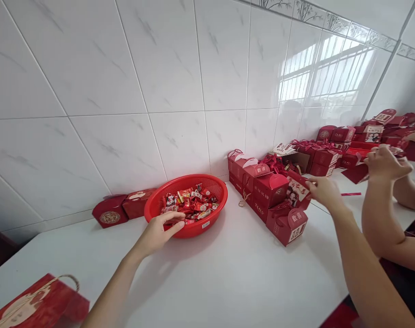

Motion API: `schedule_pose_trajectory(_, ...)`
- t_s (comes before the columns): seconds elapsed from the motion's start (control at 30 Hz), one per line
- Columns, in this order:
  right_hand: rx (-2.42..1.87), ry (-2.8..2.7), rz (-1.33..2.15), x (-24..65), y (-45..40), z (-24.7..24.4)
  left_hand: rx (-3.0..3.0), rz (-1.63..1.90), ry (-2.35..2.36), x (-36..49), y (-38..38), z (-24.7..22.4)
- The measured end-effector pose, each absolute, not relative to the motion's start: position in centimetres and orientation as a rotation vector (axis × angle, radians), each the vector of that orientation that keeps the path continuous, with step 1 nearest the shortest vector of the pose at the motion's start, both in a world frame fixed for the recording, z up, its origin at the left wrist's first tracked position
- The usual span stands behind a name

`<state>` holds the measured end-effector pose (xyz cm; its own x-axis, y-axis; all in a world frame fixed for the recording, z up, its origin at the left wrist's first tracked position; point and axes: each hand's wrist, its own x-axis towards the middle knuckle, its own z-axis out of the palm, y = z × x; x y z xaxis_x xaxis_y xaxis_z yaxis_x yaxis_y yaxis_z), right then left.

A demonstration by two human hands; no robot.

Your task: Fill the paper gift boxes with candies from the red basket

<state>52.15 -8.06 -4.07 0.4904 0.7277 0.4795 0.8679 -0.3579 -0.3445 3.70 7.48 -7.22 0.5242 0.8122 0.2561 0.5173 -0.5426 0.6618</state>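
My left hand (159,231) reaches over the near rim of a red plastic basket (218,214). Its thumb and fingers are apart and nothing shows between them. Wrapped candies (194,204), mostly red, lie in the basket. Further right, my right hand (325,195) pinches the edge of a red gift box (297,192) with a picture of a couple on its face. This box leans at an angle against a row of red candy boxes (258,189). In front of it stands another small red box (286,225), its white-patterned end turned towards me.
Two red boxes (110,212) stand against the tiled wall left of the basket. A red bag with a rope handle (40,303) lies at the near left. More red boxes and ribbons (318,150) fill the back right, where a co-worker's hands (388,161) handle things.
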Motion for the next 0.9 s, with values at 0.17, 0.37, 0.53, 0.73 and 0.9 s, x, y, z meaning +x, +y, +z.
schedule_pose_trajectory(0.17,-2.298,-1.115,0.082,49.8,-5.9,-5.4,2.266,0.738,1.09,3.8,7.4,-7.1)
schedule_pose_trajectory(0.37,-2.209,-1.086,0.052,49.8,-6.1,-5.7,2.27,0.751,1.068,3.9,7.1,-7.0)
schedule_pose_trajectory(0.53,-1.84,-0.957,-0.575,46.8,-7.3,-5.2,2.261,0.763,1.034,4.0,6.9,-7.1)
schedule_pose_trajectory(0.73,-1.225,-1.36,-0.673,37.1,-8.1,-4.3,2.187,0.692,1.022,3.9,6.8,-6.8)
schedule_pose_trajectory(0.9,-0.907,-1.854,-0.515,30.7,-8.0,-5.4,2.207,0.417,0.943,4.1,8.2,-5.5)
